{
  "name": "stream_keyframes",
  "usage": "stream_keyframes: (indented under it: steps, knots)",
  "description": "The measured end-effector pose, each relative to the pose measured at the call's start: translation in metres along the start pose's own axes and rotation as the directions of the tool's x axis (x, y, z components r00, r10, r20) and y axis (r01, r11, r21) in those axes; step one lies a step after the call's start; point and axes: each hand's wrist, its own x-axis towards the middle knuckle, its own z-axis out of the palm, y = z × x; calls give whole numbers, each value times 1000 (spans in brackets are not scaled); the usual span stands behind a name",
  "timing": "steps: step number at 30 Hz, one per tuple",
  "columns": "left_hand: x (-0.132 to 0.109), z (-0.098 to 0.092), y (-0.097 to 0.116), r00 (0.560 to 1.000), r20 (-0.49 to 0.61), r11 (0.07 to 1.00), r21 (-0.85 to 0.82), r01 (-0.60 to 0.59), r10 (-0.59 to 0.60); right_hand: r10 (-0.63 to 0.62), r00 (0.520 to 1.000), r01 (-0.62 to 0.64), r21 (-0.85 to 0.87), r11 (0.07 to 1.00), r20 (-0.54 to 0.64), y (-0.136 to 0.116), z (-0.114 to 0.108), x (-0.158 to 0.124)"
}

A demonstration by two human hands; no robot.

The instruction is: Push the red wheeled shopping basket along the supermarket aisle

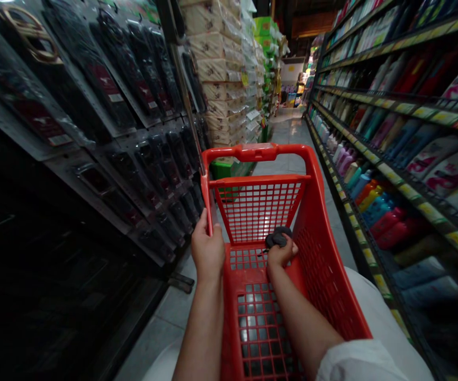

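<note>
A red plastic shopping basket with grid walls and a grid floor stands in front of me. My left hand is closed around its left rim, thumb on the near side. Down inside the basket, towards the far end, my right hand grips a dark grey rounded bundle. Fingers cover part of the bundle, so its kind cannot be made out. A thin metal pole rises from the basket's left side, just beyond my left hand.
Packaged belts hang on a rack at the left. Wrapped packs are stacked beyond it. Shelves of bottles line the right side. Between them a tiled aisle runs away ahead.
</note>
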Motion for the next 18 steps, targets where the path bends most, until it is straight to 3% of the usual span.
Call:
stream_keyframes:
  steps: [5,8,11,12,13,16,17,18]
  knots:
    - [2,0,-5,1000,-9,1000,22,-19,19,34,955,38,-236,971,295,-16,21,-35]
    - [4,-1,-8,999,-15,999,34,-31,32,-5,896,161,-314,936,444,-29,26,-59]
    - [5,-2,-9,999,-7,998,39,-45,46,-97,802,334,-308,891,590,-42,24,-81]
    - [5,-2,-9,999,-3,998,41,-50,50,-153,745,422,-282,861,650,-46,23,-86]
    - [5,-2,-9,999,-1,998,44,-54,54,-221,653,537,-238,810,724,-50,21,-89]
    - [5,-4,-9,998,-2,997,50,-55,55,-386,244,840,5,543,889,-56,15,-82]
    - [5,-4,-9,999,0,997,48,-53,53,-405,133,888,72,454,905,-56,12,-72]
    - [5,-5,-9,999,1,998,44,-50,50,-409,63,917,109,383,910,-55,7,-60]
